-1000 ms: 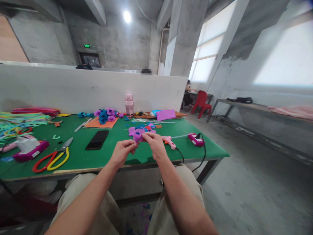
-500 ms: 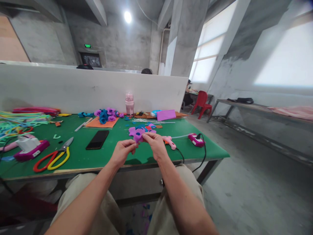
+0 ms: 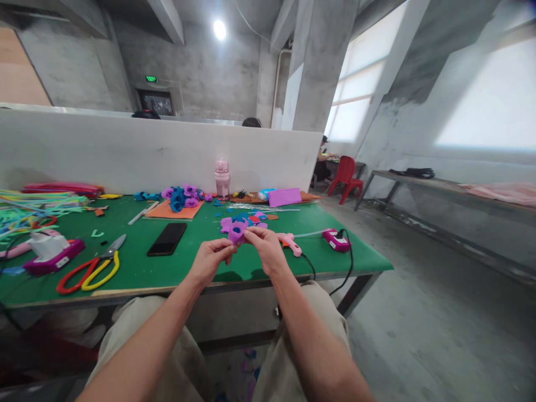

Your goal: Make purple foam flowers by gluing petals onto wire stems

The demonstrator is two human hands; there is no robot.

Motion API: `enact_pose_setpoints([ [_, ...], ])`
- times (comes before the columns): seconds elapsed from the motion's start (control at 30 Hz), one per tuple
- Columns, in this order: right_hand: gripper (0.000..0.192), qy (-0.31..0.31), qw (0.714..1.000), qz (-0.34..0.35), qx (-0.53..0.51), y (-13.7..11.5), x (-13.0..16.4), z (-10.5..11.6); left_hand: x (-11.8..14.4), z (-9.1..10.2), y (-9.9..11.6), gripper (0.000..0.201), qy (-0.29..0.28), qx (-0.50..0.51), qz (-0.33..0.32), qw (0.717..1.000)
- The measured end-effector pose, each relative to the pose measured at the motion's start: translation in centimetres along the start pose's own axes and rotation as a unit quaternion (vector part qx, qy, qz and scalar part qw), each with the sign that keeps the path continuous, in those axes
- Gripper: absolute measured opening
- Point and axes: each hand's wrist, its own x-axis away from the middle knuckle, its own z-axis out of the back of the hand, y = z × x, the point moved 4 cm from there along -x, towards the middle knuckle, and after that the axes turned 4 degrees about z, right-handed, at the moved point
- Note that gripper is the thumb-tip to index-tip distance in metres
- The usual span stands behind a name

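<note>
Between my hands, above the front of the green table, is a small purple flower [image 3: 237,232] with a dark blue spot in its middle. My left hand [image 3: 211,258] pinches its lower left edge with closed fingers. From the right, my right hand [image 3: 264,245] grips the flower's other side between thumb and fingers. Purple, blue and red scraps [image 3: 253,218] lie just behind the flower. To the right of my right hand rests a pink glue gun [image 3: 290,243], its cord hanging over the table edge.
Scissors [image 3: 100,262] and a black phone [image 3: 167,239] lie to the left. Finished blue and purple flowers [image 3: 183,197] sit on an orange sheet [image 3: 159,211]. A pink bottle [image 3: 222,177] stands by the white partition [image 3: 104,148]. A magenta power strip [image 3: 336,239] is at the right.
The flower has turned slightly between my fingers, so its cupped opening shows a little more. Both hands stay in nearly the same place.
</note>
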Motion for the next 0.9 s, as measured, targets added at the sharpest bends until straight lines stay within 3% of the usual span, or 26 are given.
enact_pose_setpoints([
  [0.9, 0.015, -0.011, 0.999, -0.026, -0.032, 0.84, 0.03, 0.02, 0.03, -0.27, -0.55, 0.019, -0.021, 0.051, 0.042, 0.998],
])
